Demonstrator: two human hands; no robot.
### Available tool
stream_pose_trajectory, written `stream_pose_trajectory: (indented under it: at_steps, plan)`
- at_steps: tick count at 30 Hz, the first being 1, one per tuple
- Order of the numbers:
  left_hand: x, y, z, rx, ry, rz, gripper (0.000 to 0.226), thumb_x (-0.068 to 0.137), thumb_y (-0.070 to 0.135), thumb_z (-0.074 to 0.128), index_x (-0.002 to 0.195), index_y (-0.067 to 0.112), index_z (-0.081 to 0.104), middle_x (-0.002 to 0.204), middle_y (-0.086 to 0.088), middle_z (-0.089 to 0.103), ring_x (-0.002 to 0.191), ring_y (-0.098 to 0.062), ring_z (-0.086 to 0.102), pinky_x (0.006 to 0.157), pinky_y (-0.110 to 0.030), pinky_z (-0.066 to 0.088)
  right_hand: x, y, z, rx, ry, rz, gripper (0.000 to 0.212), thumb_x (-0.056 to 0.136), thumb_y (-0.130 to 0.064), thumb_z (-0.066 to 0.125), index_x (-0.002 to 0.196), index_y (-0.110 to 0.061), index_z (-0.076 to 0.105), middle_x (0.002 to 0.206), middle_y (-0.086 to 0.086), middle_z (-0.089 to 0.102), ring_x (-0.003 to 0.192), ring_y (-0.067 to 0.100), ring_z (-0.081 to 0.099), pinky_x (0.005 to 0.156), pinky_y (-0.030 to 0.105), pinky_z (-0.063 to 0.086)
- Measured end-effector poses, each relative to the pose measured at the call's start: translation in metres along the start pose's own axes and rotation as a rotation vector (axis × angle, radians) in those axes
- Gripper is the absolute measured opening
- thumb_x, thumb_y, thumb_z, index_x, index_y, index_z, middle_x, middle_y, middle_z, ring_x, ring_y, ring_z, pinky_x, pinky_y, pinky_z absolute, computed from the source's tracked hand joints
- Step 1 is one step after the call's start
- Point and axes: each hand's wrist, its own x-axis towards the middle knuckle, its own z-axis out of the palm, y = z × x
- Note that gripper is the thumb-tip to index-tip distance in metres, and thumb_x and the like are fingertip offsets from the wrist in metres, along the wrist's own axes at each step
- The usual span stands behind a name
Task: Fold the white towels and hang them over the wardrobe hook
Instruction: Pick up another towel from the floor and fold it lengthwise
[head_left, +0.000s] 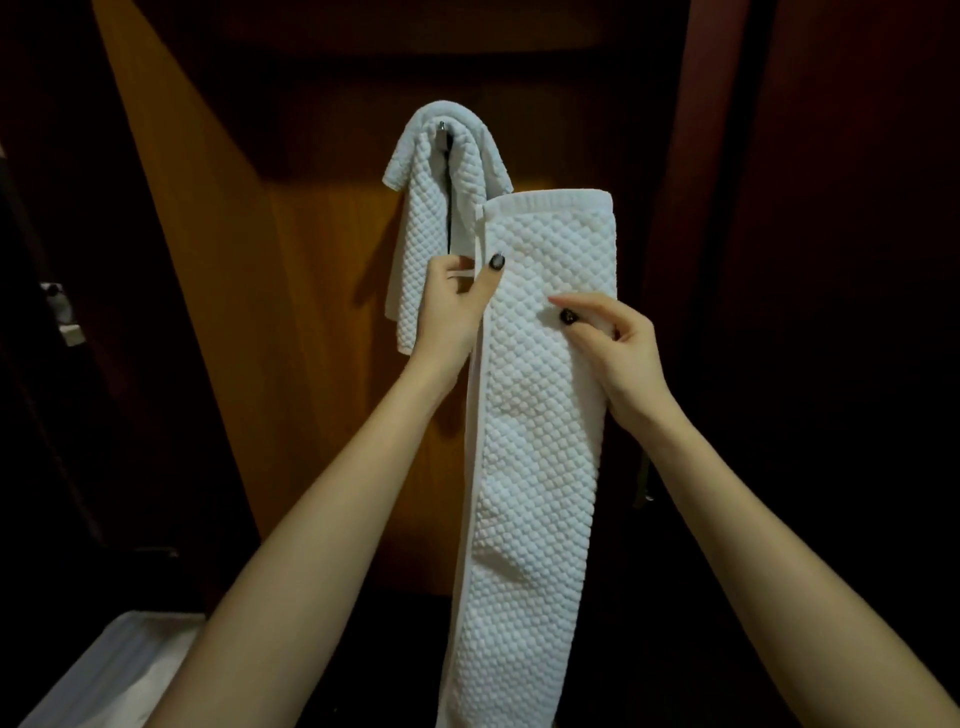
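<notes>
Wardrobe panel (311, 364): brown wood, lit down the middle and dark at both sides. It stands behind everything else in view.

Folded towel (540, 441): white waffle weave, folded into a long narrow strip. It is held upright in front of the panel, hemmed end at the top, and its length hangs down past the bottom of the view. It is not on the hook and sits just right of the hung towel, overlapping that towel's lower right edge.

Hung towel (431, 208): white, same weave, draped over the hook with both halves hanging down against the panel.

Pale surface (104, 670): light-coloured, at the lower left corner; nature cannot be told.

Left hand (457, 306): closed on the folded towel's left edge, thumb on the front face, fingers behind the hem.

Right hand (618, 348): at the folded towel's right side, fingers curled, thumb and forefinger pinching the front layer of cloth.

Hook (441, 126): small metal fitting, only partly visible under the top fold of the hung towel.
</notes>
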Motion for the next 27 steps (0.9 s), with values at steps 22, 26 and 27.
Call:
stream_pose_trajectory:
  at_steps: [22,26,27]
  plan:
    - [-0.101,-0.074,0.007,-0.182,-0.107,-0.170,0.040,0.088,0.009,0.064,0.118,0.026,0.043,0.092,-0.025,0.067,0.077,-0.027,0.065,0.071,-0.046,0.054,0.057,-0.016,-0.009,0.235,-0.004,0.177,0.041,0.087,0.004,0.058,0.115,-0.025,0.066,0.119,-0.012,0.063,0.114,0.015,0.062,0.090,0.029,0.055]
    - [-0.096,-0.080,0.001,-0.103,-0.174,-0.222,0.073,0.067,0.046,0.081,0.110,-0.003,0.051,0.090,-0.017,0.062,0.083,-0.023,0.058,0.077,-0.044,0.047,0.063,-0.023,-0.012,0.302,-0.018,0.206,0.041,0.087,0.004,0.057,0.112,-0.027,0.066,0.119,-0.007,0.064,0.106,0.013,0.066,0.082,0.026,0.055]
    - [-0.097,-0.083,0.001,-0.051,-0.170,-0.190,0.075,0.064,0.055,0.080,0.100,-0.007,0.056,0.093,-0.015,0.061,0.086,-0.021,0.055,0.080,-0.042,0.045,0.062,-0.022,-0.013,0.308,-0.029,0.214,0.040,0.087,0.004,0.058,0.111,-0.028,0.066,0.122,-0.006,0.063,0.108,0.015,0.066,0.084,0.027,0.055]
